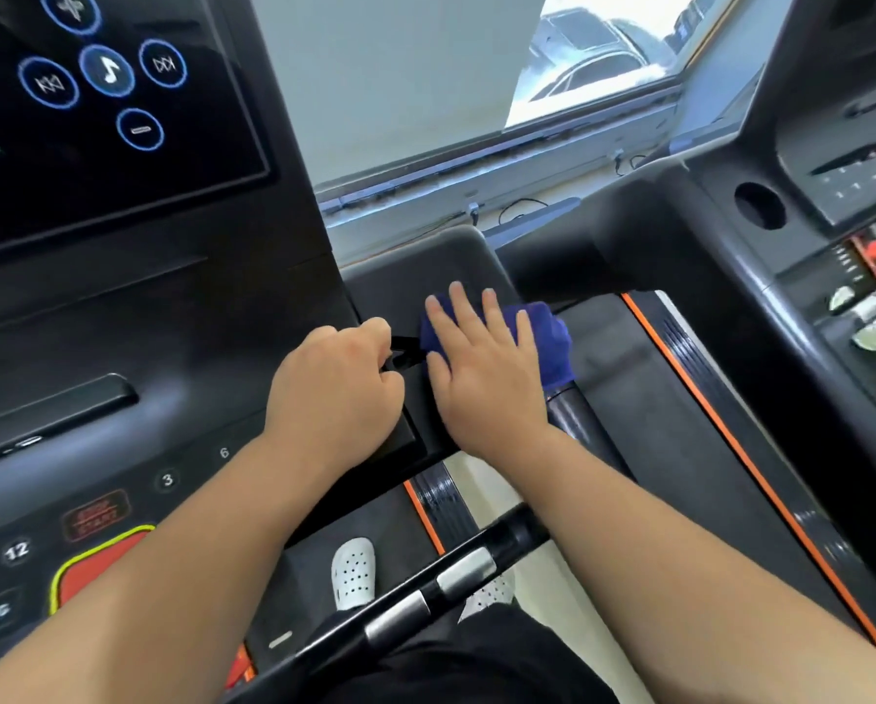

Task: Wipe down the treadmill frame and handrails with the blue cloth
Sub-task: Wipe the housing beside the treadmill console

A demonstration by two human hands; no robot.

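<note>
The blue cloth (552,343) lies bunched on the dark treadmill frame (415,276) where the right handrail (570,414) meets the console. My right hand (481,378) presses flat on the cloth, fingers spread and pointing away from me. My left hand (339,383) is beside it, fingers curled around a small black part (405,348) sticking out of the console edge. A second handrail bar (425,602) with silver grip sensors crosses below my arms.
The console (120,348) with a touchscreen (95,94), number keys and a red stop button (95,566) fills the left. Another treadmill (806,246) stands close on the right. My white shoe (353,571) rests on the belt below. A window is ahead.
</note>
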